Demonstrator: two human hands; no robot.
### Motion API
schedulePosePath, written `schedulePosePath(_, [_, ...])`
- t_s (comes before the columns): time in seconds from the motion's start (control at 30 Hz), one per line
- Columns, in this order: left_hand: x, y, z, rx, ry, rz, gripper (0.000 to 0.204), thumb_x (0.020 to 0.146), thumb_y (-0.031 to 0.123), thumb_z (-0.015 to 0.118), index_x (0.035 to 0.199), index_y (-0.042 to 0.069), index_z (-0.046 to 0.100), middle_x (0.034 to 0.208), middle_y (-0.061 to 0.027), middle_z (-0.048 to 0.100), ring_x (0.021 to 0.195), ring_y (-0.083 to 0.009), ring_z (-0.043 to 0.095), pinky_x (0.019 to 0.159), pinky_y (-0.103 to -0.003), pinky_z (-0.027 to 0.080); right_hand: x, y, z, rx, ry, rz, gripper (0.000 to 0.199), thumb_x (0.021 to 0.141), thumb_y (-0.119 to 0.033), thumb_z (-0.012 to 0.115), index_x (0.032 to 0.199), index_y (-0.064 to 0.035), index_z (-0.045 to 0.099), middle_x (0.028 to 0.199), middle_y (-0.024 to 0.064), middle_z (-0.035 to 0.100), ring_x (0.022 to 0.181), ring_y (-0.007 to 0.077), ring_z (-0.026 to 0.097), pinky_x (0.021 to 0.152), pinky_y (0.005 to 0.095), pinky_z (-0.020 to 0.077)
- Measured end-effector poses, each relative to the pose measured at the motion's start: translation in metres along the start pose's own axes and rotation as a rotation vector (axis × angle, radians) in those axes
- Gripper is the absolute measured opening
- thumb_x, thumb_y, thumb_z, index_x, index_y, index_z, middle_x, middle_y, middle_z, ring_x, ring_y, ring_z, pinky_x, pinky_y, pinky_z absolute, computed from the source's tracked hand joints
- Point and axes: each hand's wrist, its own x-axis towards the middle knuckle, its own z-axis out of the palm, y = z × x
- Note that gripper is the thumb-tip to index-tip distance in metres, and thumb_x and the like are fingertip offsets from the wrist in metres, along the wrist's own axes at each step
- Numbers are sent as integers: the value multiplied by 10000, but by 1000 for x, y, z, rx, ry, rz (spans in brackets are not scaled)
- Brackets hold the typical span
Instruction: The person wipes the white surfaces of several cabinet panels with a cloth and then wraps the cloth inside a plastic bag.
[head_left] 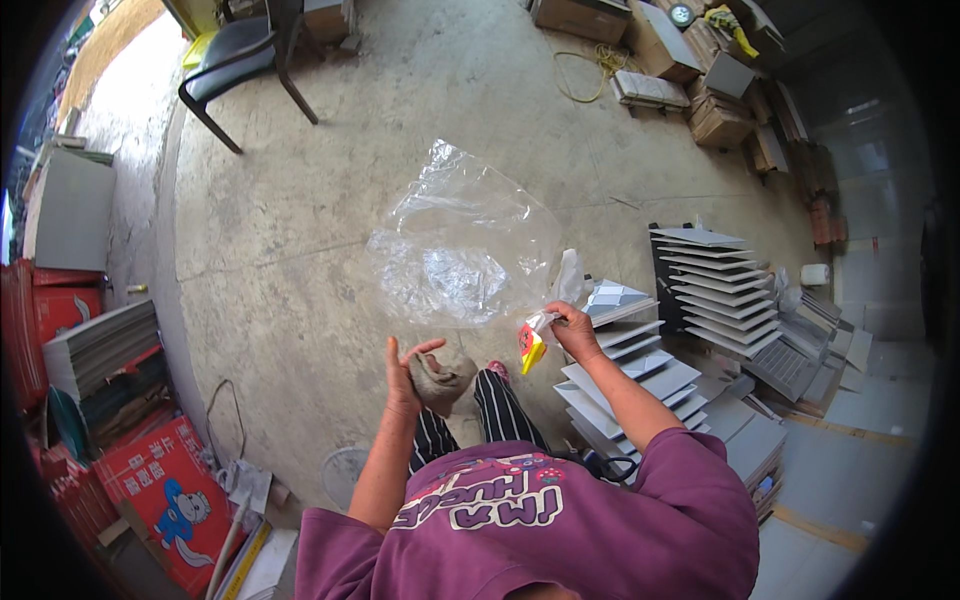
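Note:
My left hand (402, 378) holds a crumpled grey-brown cloth (443, 384) against its palm, with the thumb and a finger sticking out past it. In front of my body, my right hand (573, 332) is closed on a small plastic packet (530, 345) with red and yellow print, which hangs below the fingers. Whitish plastic (568, 272) rises above that same hand. A large clear plastic sheet or bag (470, 230) spreads ahead of both hands, wrinkled and shiny in its middle. Whether its near right edge is also in my right fingers, I cannot tell.
Tile sample racks (715, 290) and fanned tile boards (640, 385) stand close on my right. Red boxes (170, 500) and stacked tiles (105, 345) line the left. A black chair (240, 60) is far left; cartons (720, 120) and a yellow cord (605, 65) lie far right.

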Motion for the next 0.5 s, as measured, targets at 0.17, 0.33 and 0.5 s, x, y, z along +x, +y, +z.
schedulePosePath(0.17, [4,88,52,101,38,-49,939,808,755,268,1224,-57,491,574,-26,515,498,-149,493,542,-286,458,-10,-28,-24,76,-4,25,269,716,41,565,937,-97,630,852,69,654,802,152,612,737,268,475])
schedulePosePath(0.33, [14,135,93,470,-281,-114,827,821,676,406,1274,-14,449,630,-71,552,553,-175,535,558,-307,464,-4,-51,-44,97,-41,29,263,715,35,575,937,-92,638,857,73,654,806,148,611,742,268,477])
schedulePosePath(0.5, [40,145,146,858,-143,112,501,842,435,561,1129,28,616,679,7,526,605,-105,458,562,-259,400,39,-55,-69,21,15,1,268,727,10,594,967,-104,627,873,91,655,829,189,627,753,296,490])
